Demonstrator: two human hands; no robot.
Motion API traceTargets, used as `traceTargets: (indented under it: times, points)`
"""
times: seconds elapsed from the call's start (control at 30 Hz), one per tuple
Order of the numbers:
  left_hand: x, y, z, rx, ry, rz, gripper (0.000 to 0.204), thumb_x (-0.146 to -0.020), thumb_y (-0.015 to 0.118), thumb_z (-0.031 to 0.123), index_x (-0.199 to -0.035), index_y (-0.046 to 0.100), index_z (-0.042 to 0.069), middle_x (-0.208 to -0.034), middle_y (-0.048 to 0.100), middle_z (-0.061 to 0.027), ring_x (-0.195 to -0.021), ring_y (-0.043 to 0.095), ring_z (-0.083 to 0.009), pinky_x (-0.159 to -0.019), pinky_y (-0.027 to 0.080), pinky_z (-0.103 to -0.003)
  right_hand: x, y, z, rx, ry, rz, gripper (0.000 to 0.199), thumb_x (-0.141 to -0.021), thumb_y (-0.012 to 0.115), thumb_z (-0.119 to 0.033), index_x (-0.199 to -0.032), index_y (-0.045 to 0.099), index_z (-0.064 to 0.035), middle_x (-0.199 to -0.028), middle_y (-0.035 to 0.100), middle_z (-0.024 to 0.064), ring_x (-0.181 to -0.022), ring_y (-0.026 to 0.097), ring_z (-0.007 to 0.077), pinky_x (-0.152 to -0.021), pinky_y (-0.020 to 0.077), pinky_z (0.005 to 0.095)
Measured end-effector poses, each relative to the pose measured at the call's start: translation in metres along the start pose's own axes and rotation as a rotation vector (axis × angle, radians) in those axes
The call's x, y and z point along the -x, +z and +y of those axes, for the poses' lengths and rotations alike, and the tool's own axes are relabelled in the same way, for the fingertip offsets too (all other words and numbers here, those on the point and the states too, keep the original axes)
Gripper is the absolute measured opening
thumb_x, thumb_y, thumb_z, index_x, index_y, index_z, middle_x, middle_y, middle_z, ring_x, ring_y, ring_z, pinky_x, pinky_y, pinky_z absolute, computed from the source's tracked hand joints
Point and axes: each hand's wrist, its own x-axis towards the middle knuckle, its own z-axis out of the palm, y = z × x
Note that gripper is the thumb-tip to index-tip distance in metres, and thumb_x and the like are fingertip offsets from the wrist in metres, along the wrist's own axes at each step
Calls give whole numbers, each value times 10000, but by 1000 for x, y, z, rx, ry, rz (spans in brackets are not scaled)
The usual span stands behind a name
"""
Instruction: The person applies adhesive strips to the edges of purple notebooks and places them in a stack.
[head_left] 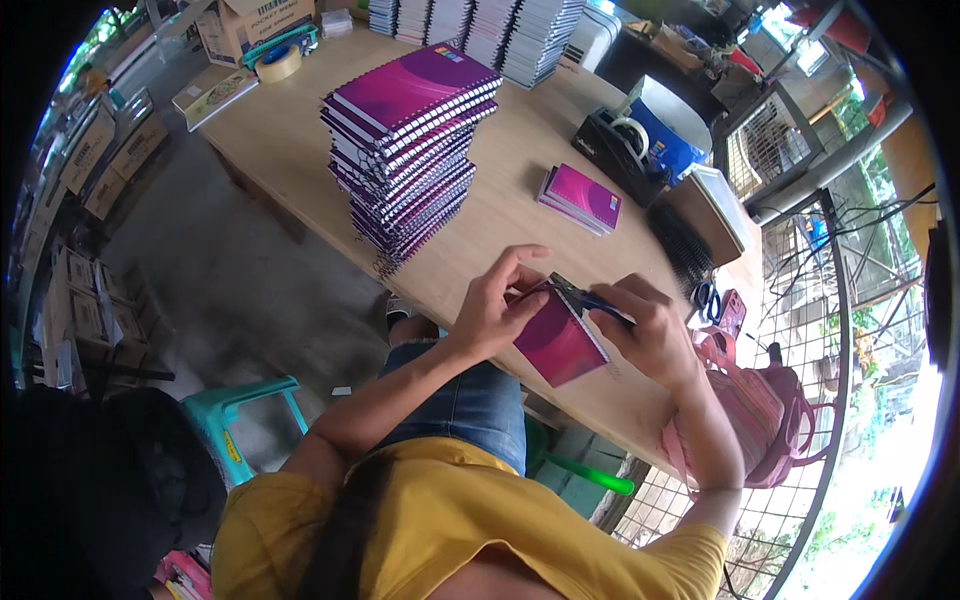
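Note:
A small magenta spiral notebook (558, 342) is held at the table's near edge by my left hand (498, 305), thumb on its cover near the top corner. In my right hand (645, 325) are blue-handled pliers (588, 297), their dark jaws at the notebook's upper corner, by the end of the wire binding. Whether the jaws grip the wire is too small to tell. A tall pile of purple spiral notebooks (410, 150) stands to the far left of my hands. Beyond them lies a short stack of small magenta notebooks (580, 197).
On the wooden table (530, 120) are a tape dispenser (615, 150), a blue tub (672, 120), scissors (707, 298) and a roll of tape (278, 65). More spiral-bound stacks (540, 40) stand at the back. A pink backpack (750, 415) sits on the right; a teal stool (240, 410) is on the left.

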Motion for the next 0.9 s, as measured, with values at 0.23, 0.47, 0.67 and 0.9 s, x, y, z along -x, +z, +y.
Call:
traceTargets:
  times: [0.23, 0.47, 0.67, 0.9]
  points:
    - [-28, -61, 154, -177, 541, 387, 241, -1001, 574, 37, -1216, 652, -40, -1159, 692, -92, -1016, 653, -125, -853, 527, -250, 55, -50, 39, -35, 83, 836, 382, -952, 675, -185, -1263, 650, 36, -1197, 646, 157, -1063, 630, 219, -959, 493, 363]
    - [-100, -173, 159, -261, 429, 491, 284, -992, 572, 22, -1254, 682, 7, -1137, 703, -89, -946, 670, -91, -823, 556, -237, 74, 12, 73, 112, 273, 688, 347, -895, 711, -88, -1235, 685, -22, -1111, 647, 151, -985, 651, 281, -856, 508, 392]
    - [-92, -191, 147, -916, 348, 512, 285, -907, 697, 189, -1182, 728, 121, -924, 690, -67, -850, 645, -151, -741, 528, -320, 106, 93, 125, 207, 383, 607, 365, -858, 751, -141, -1193, 688, -10, -1024, 622, 192, -952, 625, 372, -867, 495, 458]
    - [-61, -149, 173, -1026, 926, 646, 299, -859, 761, 170, -1145, 739, 88, -1120, 667, -115, -1086, 605, -249, -915, 496, -341, 93, 100, 97, 369, 298, 546, 466, -805, 806, -202, -1240, 689, -85, -1223, 581, 190, -1154, 558, 377, -945, 474, 489]
